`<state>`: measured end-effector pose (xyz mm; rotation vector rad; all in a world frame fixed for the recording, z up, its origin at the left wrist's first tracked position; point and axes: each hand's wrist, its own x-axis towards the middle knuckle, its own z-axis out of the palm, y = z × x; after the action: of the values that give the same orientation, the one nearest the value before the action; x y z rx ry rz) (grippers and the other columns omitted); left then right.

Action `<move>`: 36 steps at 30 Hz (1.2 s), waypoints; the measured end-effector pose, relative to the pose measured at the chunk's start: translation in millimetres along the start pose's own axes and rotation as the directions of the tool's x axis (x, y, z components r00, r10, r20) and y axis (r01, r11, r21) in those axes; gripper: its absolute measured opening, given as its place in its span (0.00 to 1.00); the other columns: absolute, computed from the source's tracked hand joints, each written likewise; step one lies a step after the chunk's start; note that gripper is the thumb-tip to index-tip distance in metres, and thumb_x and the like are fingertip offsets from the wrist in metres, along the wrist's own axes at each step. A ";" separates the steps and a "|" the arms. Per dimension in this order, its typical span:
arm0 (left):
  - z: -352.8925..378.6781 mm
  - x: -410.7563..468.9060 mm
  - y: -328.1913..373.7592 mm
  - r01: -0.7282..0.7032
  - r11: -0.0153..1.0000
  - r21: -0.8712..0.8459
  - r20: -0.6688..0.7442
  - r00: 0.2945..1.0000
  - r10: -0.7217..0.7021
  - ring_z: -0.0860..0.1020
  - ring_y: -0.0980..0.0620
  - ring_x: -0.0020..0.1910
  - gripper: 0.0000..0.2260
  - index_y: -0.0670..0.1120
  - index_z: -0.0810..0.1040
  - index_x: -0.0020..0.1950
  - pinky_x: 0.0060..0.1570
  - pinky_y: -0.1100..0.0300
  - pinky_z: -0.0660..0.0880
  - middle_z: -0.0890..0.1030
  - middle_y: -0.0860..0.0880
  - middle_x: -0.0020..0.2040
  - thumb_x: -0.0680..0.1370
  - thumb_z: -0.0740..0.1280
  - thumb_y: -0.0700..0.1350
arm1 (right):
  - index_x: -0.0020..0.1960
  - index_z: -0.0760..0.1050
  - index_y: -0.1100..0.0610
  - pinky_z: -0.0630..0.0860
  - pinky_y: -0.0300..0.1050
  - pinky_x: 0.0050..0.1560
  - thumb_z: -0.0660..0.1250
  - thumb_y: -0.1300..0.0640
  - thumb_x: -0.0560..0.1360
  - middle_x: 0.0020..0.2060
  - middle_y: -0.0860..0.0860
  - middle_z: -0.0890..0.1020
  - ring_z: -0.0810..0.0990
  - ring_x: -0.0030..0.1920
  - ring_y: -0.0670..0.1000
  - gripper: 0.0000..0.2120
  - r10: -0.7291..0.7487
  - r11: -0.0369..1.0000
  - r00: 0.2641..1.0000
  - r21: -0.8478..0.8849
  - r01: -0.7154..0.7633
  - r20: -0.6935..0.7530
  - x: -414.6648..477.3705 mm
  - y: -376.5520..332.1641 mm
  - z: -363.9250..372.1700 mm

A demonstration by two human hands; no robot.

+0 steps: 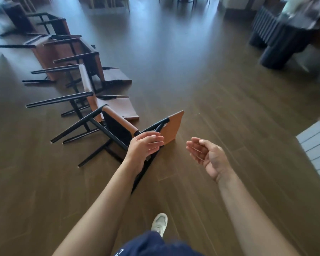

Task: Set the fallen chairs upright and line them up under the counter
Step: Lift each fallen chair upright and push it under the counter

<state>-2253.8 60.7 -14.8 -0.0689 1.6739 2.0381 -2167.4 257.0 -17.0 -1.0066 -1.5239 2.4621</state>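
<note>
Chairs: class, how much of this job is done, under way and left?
Done: nothing; every chair in view lies on its side. In hand: the left hand is at the nearest chair's black frame, fingers not curled round it; the right hand hovers open. Left: righting the whole row and lining it up.

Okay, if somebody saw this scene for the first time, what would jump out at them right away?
First, the row of toppled chairs, tan seats on black frames, lying along the left side of the wooden floor. Next, the person's left hand, open at the backrest frame of the nearest chair in the middle, with the right hand open in the air beside it. A dark fluted table stands at the upper right.
</note>
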 end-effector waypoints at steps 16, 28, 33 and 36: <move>134.8 173.3 34.2 0.053 0.997 0.061 0.119 0.991 -0.060 0.84 0.49 0.44 0.07 0.41 0.81 0.49 0.61 0.49 0.73 0.85 0.45 0.45 0.78 0.63 0.37 | 0.49 0.80 0.59 0.76 0.44 0.44 0.58 0.61 0.79 0.42 0.55 0.87 0.86 0.42 0.51 0.11 0.010 0.988 0.998 0.156 0.000 -0.065 147.2 -102.6 -67.4; 268.2 275.5 36.9 0.032 0.999 -0.010 -0.004 0.999 -0.032 0.83 0.47 0.48 0.07 0.40 0.80 0.51 0.60 0.49 0.74 0.84 0.41 0.50 0.79 0.62 0.36 | 0.50 0.81 0.58 0.77 0.45 0.47 0.59 0.60 0.80 0.45 0.55 0.87 0.86 0.45 0.51 0.12 0.062 0.998 0.997 0.017 -0.063 0.044 270.6 -210.9 -151.2; 292.0 315.2 35.8 0.028 0.999 -0.031 -0.053 0.998 -0.030 0.83 0.45 0.49 0.07 0.41 0.80 0.51 0.59 0.50 0.75 0.84 0.43 0.49 0.79 0.62 0.36 | 0.50 0.81 0.58 0.77 0.45 0.47 0.59 0.60 0.80 0.44 0.54 0.87 0.86 0.44 0.51 0.11 0.106 0.994 0.991 -0.021 -0.105 0.076 315.6 -238.7 -162.7; 295.1 345.6 37.7 0.030 0.999 -0.038 -0.111 0.993 -0.034 0.83 0.45 0.50 0.08 0.41 0.80 0.51 0.56 0.52 0.76 0.85 0.44 0.48 0.79 0.62 0.36 | 0.49 0.80 0.58 0.77 0.44 0.46 0.59 0.60 0.80 0.43 0.55 0.87 0.86 0.43 0.51 0.11 0.143 0.990 0.986 -0.031 -0.141 0.090 348.9 -251.0 -164.0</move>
<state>-2492.2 449.2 -27.6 -0.2248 1.6913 2.0749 -2414.1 645.1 -29.0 -1.0546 -1.5648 2.6262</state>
